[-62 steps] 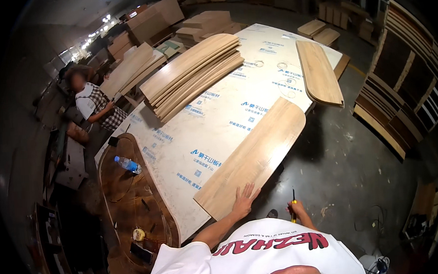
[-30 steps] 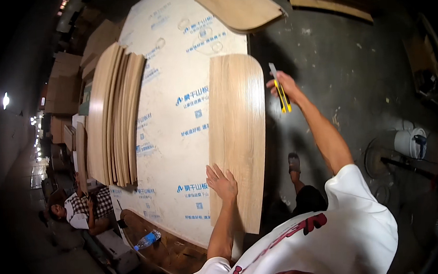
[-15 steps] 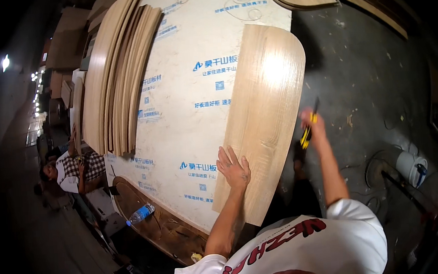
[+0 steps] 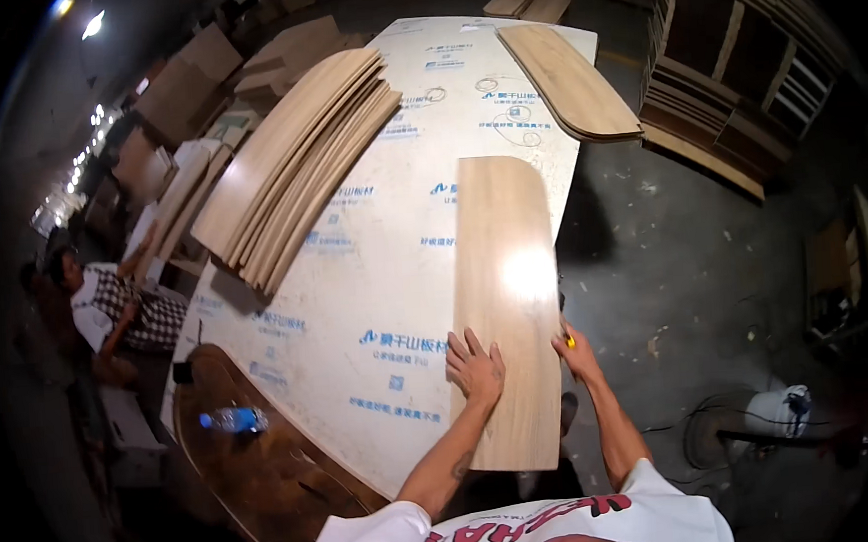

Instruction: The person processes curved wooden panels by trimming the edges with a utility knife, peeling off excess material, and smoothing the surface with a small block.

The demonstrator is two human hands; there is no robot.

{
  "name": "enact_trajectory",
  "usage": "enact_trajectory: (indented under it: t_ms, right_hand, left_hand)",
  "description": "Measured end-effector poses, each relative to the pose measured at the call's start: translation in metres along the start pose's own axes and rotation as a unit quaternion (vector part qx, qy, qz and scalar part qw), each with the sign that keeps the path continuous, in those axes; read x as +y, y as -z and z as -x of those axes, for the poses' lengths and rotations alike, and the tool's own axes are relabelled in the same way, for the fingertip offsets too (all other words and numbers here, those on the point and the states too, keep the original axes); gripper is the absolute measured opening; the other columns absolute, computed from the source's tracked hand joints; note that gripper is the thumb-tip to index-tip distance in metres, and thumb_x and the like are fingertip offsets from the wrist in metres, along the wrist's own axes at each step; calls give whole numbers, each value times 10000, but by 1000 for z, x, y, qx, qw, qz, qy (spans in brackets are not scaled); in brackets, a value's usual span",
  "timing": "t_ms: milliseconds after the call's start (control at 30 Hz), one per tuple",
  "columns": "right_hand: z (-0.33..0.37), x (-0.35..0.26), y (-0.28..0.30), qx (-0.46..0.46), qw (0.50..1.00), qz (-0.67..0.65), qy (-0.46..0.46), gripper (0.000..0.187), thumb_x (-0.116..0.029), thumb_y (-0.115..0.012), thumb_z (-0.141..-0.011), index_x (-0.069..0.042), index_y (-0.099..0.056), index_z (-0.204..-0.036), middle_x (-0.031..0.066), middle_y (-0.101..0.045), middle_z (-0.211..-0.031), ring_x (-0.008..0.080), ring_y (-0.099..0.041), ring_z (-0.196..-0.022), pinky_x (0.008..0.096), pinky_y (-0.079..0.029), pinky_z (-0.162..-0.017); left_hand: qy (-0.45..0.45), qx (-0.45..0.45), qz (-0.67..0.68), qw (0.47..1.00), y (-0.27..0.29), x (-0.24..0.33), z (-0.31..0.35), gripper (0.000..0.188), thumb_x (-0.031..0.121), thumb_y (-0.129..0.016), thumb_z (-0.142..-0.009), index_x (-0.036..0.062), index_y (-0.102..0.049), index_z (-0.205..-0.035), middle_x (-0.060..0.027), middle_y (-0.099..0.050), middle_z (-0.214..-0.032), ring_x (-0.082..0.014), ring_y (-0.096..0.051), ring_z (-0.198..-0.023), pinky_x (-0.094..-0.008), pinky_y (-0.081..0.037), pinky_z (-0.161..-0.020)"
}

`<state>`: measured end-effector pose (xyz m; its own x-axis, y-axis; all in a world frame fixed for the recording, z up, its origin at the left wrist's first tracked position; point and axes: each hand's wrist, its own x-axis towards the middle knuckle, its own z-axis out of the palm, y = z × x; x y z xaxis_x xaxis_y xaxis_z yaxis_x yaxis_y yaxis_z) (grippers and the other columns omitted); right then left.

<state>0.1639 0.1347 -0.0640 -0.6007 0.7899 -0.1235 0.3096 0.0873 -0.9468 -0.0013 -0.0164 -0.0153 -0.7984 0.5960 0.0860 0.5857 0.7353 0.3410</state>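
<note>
A long wood-grain board (image 4: 499, 227) with rounded right-hand corners lies near the right edge of a white, blue-printed sheet (image 4: 380, 274). My left hand (image 4: 477, 370) rests on the board's left part, fingers spread. At the board's right edge, my right hand (image 4: 582, 358) is closed around a yellow and black utility knife (image 4: 571, 342). Only a bit of yellow handle shows now. The knife's blade and its exact contact with the edge are hidden.
A stack of similar boards (image 4: 293, 160) stands on the left of the sheet, and more boards (image 4: 571, 79) lie at the far right. A water bottle (image 4: 234, 419) lies on a brown surface (image 4: 267, 470). Another person (image 4: 118, 305) is at the left; a white bucket (image 4: 781, 414) stands right.
My right hand has brought the utility knife in from the right to the board's edge. My left hand still presses on the board. The view has turned and takes in more of the far side.
</note>
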Motion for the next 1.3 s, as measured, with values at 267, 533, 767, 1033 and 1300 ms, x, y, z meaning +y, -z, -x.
enact_trajectory:
  t_ms: [267, 533, 767, 1033, 1300]
  right_hand:
    - [8, -8, 41, -50, 969, -134, -200, 464, -387, -612, -948, -4, -577, -1208, 96, -660, -756, 162, -631, -609, 269, -507, -549]
    - [272, 221, 76, 63, 788, -272, -549, 136, -120, -506, -913, 8, -545, -937, 149, -603, -741, 258, -578, -570, 389, -497, -498]
    - [350, 107, 61, 50, 772, -472, -423, 265, -223, -467, -980, -20, -513, -1143, 170, -642, -986, 254, -627, -719, 406, -553, -574]
    - [313, -18, 53, 3, 997, 72, 29, 481, -160, -605, -937, -97, -505, -1403, 130, -602, -1105, 230, -634, -760, 326, -524, -640]
    - [326, -8, 17, 150, 944, 280, 89, 448, -123, -748, -793, -99, -646, -1229, 106, -608, -1018, 279, -620, -753, 368, -514, -630]
  left_hand:
    - [-60, 4, -22, 998, -15, -15, -4, 625, 384, -450, -971, -6, -378, -1454, -291, -200, -1551, -465, -187, -1414, -610, -132, -1110]
    - [-142, 50, -4, 989, -22, -1, -1, 654, 415, -406, -986, -40, -358, -1455, -241, -256, -1557, -345, -187, -1467, -568, -77, -1161]
    - [-158, 52, -70, 984, -34, 12, 3, 597, 433, -416, -982, 101, -381, -1477, -199, -298, -1545, -334, -241, -1444, -581, -131, -1149]
    - [-171, 20, -70, 983, -34, -15, -4, 624, 505, -337, -999, 119, -370, -1488, -250, -264, -1546, -384, -190, -1451, -612, -87, -1135]
    - [-254, 58, -20, 965, -47, -23, -8, 618, 507, -351, -983, 108, -427, -1449, -288, -322, -1499, -431, -230, -1424, -646, -117, -1110]
